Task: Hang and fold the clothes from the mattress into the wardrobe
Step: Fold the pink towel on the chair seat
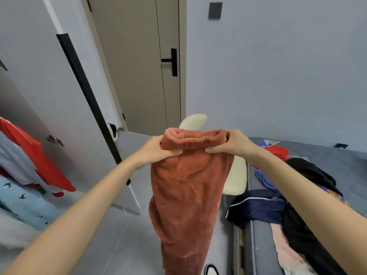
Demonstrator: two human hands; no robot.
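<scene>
Fleece trousers [184, 195], rust-orange: waistband pinched by left hand [156, 149] at 9 o'clock, right hand [232, 143] at 3. Risk: hanging legs drag on floor [123, 245], spoiling fold.

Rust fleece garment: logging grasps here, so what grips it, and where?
Both hands, left and right, pinch the rust fleece garment at its open top band.

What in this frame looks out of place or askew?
Nothing looks damaged or spilled. The left hand and right hand hold the fuzzy rust-orange trousers by the waistband; unsorted clothes lie heaped on the grey mattress.
</scene>
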